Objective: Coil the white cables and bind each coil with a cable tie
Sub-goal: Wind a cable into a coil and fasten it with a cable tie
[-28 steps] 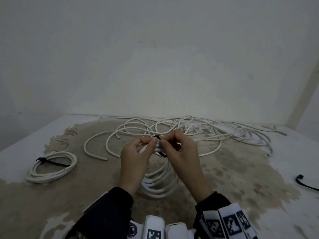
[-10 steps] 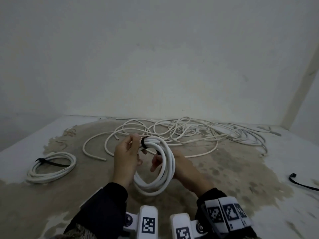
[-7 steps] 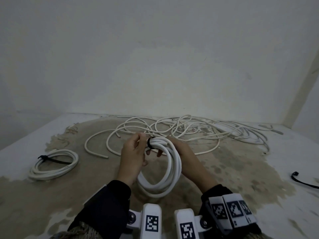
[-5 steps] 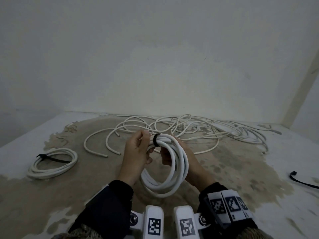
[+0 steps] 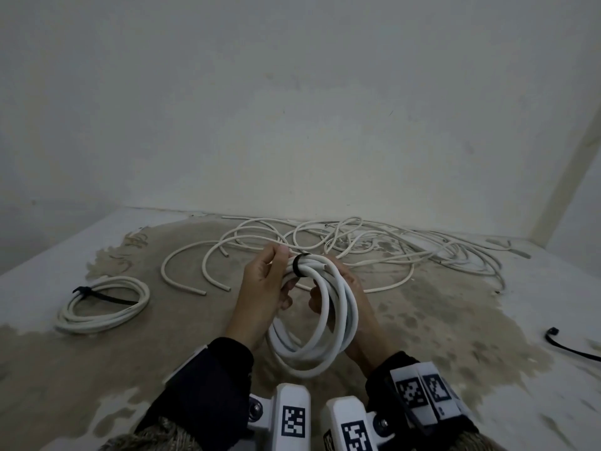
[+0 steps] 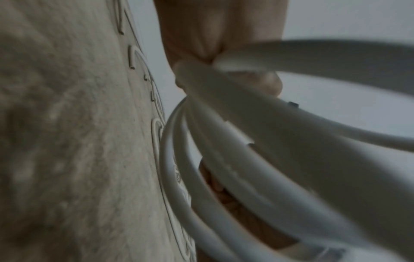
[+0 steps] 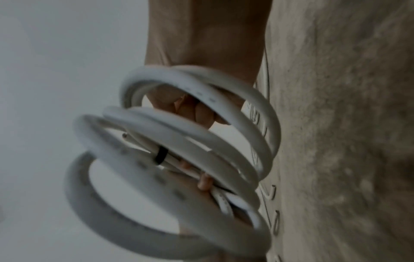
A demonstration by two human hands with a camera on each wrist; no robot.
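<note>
Both hands hold a white cable coil (image 5: 338, 307) upright above the floor. A black cable tie (image 5: 297, 265) wraps its top. My left hand (image 5: 266, 288) grips the strands just left of the tie, fingertips on top and thumb below. Behind the coil, my right hand (image 5: 367, 323) curls its fingers over the strands to the right of the tie. In the right wrist view the tie (image 7: 161, 156) sits tight round the coil (image 7: 179, 134), with curled fingers (image 7: 197, 109) behind the loops. The left wrist view shows blurred coil strands (image 6: 246, 141) under the left fingers (image 6: 212, 35).
Another tied coil (image 5: 100, 304) lies on the floor at the left. Several loose white cables (image 5: 390, 249) sprawl along the back near the wall. A spare black cable tie (image 5: 569, 349) lies at the far right. The floor (image 5: 455, 320) is stained concrete.
Earlier both hands pinched the tie at the top of the coil. Since then they have shifted to grip the strands and turned the coil upright, and it has stayed almost still over the last half second.
</note>
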